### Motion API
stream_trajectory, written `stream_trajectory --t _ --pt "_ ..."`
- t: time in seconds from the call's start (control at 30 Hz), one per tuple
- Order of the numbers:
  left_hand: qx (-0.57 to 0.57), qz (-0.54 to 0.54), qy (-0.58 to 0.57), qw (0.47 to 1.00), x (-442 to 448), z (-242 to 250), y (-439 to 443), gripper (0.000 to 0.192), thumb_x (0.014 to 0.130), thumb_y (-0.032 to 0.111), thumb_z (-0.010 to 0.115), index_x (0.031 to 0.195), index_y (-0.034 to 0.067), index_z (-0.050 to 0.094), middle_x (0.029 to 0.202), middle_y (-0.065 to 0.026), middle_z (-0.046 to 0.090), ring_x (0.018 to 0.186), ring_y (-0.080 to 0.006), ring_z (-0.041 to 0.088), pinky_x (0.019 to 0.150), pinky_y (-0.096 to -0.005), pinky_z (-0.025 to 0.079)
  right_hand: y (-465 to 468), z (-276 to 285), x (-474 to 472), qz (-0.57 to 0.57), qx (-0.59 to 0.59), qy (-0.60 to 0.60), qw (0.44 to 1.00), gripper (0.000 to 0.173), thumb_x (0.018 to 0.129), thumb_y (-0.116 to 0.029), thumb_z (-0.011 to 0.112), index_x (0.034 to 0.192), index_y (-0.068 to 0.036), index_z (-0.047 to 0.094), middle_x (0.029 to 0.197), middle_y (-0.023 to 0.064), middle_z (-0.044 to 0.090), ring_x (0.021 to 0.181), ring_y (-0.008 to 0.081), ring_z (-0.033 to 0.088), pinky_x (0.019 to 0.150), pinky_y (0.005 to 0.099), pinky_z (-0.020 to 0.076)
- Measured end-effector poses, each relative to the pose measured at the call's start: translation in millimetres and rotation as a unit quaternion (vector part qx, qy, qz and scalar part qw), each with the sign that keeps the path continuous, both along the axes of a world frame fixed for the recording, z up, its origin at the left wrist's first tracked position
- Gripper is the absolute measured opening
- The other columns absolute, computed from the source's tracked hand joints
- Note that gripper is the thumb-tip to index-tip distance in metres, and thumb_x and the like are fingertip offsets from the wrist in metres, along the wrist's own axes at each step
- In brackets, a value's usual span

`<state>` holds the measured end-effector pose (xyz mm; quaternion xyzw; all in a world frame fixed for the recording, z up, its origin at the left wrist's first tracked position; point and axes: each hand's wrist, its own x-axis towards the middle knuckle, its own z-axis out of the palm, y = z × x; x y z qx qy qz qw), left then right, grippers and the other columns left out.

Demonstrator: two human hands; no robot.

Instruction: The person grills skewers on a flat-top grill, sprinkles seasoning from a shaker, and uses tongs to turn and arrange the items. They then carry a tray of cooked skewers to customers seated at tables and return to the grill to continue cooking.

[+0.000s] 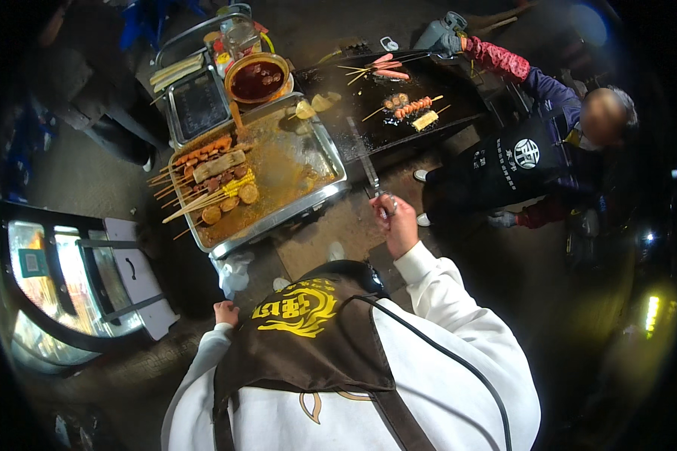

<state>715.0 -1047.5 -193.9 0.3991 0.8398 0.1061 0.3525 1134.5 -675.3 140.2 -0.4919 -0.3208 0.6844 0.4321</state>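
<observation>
My right hand [394, 219] grips the looped handles of long metal tongs [364, 155]. Their far end points over the near edge of a black griddle [350, 93], with no food at the tip. Curled low beside my brown apron [316, 349], my left hand [226, 313] is near a white plastic bag [234, 275]; whether it holds anything is unclear. Ahead lies a metal tray [293, 163] smeared with sauce. Skewers with corn [238, 185], round slices [211, 214] and sausage pieces [206, 151] lie along its left side. A brush [237, 117] rests at the tray's back edge.
A co-worker [513, 152] in a dark apron stands right of the griddle, one gloved hand [448, 44] near skewered pink sausages [389, 70]. A bowl of red sauce [256, 79] sits behind the tray. Left stand a lit glass display case [62, 270] and another person [90, 73].
</observation>
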Motion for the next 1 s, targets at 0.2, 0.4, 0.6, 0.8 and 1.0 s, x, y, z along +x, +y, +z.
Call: stream_trajectory --t 0.2,0.4,0.6,0.8,1.0 --pt "0.065 -0.051 -0.005 0.997 16 13 61 0.034 0.077 0.023 0.073 0.105 0.004 0.065 0.115 -0.0216 0.056 0.114 -0.0397 0.050 0.100 -0.0449 0.044 73 -36 58 -0.060 0.009 -0.018 0.998 0.029 0.100 -0.028 0.057 0.091 -0.002 0.067 0.065 -0.0025 0.048 0.049 0.0044 0.034 0.044 0.0224 0.0209" --pt "0.192 -0.114 0.104 0.969 19 -31 52 0.024 0.073 0.023 0.074 0.093 0.012 0.067 0.108 -0.0168 0.063 0.114 -0.0406 0.050 0.099 -0.0497 0.042 131 -68 74 -0.082 -0.033 -0.008 0.996 0.026 0.099 -0.026 0.056 0.092 -0.004 0.068 0.065 -0.0018 0.052 0.046 0.0045 0.035 0.042 0.0226 0.0208" --pt "0.140 -0.136 0.108 0.975 18 -71 18 0.030 0.071 0.033 0.079 0.090 0.012 0.068 0.092 -0.0060 0.068 0.101 -0.0340 0.056 0.087 -0.0460 0.046 162 -78 77 -0.047 -0.024 0.036 0.998 0.029 0.100 -0.027 0.056 0.103 0.001 0.063 0.073 0.0000 0.053 0.051 0.0039 0.039 0.045 0.0205 0.0262" --pt "0.101 -0.130 0.098 0.981 32 -84 4 0.030 0.072 0.033 0.080 0.092 0.013 0.071 0.093 -0.0042 0.069 0.098 -0.0327 0.058 0.086 -0.0446 0.047 110 -46 74 0.001 -0.036 0.044 0.998 0.029 0.100 -0.026 0.058 0.099 0.002 0.064 0.073 -0.0015 0.052 0.053 0.0033 0.037 0.046 0.0193 0.0251" --pt "0.092 -0.132 0.089 0.983 40 -92 6 0.018 0.080 0.009 0.061 0.094 0.015 0.072 0.100 -0.0036 0.070 0.101 -0.0312 0.057 0.091 -0.0404 0.046 69 -6 60 0.088 -0.058 -0.045 0.993 0.027 0.098 -0.024 0.061 0.091 0.000 0.069 0.066 -0.0041 0.051 0.053 0.0027 0.039 0.045 0.0191 0.0249"
